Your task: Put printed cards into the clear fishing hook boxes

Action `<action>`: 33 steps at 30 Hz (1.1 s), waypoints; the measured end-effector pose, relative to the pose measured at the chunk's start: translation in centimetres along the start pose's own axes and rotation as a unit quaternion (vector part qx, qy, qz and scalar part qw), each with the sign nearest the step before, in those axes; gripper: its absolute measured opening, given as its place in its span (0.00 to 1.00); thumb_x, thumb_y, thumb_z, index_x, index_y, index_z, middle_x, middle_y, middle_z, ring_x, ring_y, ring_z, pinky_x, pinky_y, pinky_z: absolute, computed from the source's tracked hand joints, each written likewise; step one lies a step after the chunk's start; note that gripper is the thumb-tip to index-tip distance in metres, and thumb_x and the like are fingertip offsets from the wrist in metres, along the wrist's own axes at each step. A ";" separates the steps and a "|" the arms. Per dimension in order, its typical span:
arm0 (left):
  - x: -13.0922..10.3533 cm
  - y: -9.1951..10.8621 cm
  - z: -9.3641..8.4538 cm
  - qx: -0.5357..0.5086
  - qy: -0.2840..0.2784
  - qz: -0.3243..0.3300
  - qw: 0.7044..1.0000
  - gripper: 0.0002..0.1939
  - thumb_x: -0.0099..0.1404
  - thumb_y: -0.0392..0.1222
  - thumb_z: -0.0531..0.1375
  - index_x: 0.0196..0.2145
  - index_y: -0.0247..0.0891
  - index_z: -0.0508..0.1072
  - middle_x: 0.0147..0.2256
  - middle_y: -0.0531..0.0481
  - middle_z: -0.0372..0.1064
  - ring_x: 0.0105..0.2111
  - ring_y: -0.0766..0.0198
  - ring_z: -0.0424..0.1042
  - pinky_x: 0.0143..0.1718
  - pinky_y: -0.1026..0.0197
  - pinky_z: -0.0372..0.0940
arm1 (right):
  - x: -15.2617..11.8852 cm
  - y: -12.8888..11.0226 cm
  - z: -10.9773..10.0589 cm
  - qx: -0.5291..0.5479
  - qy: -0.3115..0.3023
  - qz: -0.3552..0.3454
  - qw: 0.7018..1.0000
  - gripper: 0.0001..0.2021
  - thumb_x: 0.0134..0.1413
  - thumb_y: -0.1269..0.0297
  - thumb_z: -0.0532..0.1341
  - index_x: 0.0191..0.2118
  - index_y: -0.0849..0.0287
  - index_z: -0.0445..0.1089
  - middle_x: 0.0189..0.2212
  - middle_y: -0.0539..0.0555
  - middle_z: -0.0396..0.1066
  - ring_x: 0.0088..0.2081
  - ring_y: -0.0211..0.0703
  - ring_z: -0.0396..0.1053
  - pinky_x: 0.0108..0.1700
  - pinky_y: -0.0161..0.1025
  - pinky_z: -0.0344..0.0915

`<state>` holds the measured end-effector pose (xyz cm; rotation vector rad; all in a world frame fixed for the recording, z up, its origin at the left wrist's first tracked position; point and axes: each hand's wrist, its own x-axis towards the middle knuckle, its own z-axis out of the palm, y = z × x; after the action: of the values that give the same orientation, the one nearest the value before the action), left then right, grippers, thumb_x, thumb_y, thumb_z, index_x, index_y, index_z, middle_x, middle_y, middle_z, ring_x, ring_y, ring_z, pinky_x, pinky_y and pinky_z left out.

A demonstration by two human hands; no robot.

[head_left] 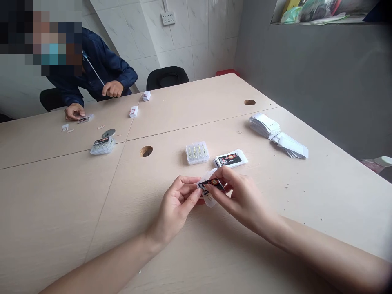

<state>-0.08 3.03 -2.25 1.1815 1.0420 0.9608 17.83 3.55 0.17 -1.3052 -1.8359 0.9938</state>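
Between my two hands, just above the table, is a small clear plastic box (210,201). My left hand (180,200) grips its left side, thumb in front and fingers behind. My right hand (237,194) pinches a black printed label (216,184) with a red and gold design, which lies against the box. Whether the label is stuck down I cannot tell. Just beyond my hands lies a stack of the same labels on white backing (235,158). To its left sits a clear box with several looped pieces inside (197,152).
White paper bundles (275,134) lie at the right. Across the table a person in a dark blue jacket (104,61) handles a similar box. Near them are stacked clear boxes (103,146), a round metal lid (108,133) and small white boxes (133,111). Cable holes (146,151) pierce the tabletop.
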 end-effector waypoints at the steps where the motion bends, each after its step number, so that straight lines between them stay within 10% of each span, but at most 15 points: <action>1: 0.0 0.0 0.0 -0.003 -0.002 -0.001 1.000 0.09 0.67 0.41 0.58 0.45 0.40 0.66 0.39 0.49 0.77 0.40 0.62 0.75 0.46 0.56 0.70 | 0.0 0.0 0.0 -0.007 0.001 -0.002 1.000 0.04 0.59 0.67 0.56 0.33 0.55 0.60 0.28 0.48 0.71 0.27 0.38 0.68 0.29 0.36 0.62; 33: -0.2 0.5 0.0 -0.020 -0.027 -0.012 0.999 0.09 0.67 0.40 0.58 0.45 0.40 0.67 0.42 0.49 0.78 0.40 0.62 0.77 0.45 0.60 0.69 | 0.5 1.6 0.6 0.070 0.019 0.033 0.997 0.09 0.56 0.59 0.61 0.32 0.56 0.61 0.27 0.48 0.70 0.28 0.39 0.68 0.27 0.36 0.61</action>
<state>-0.18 2.91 -1.77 1.1536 0.9883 0.9213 17.89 4.24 -1.52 -1.2969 -1.6726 1.1043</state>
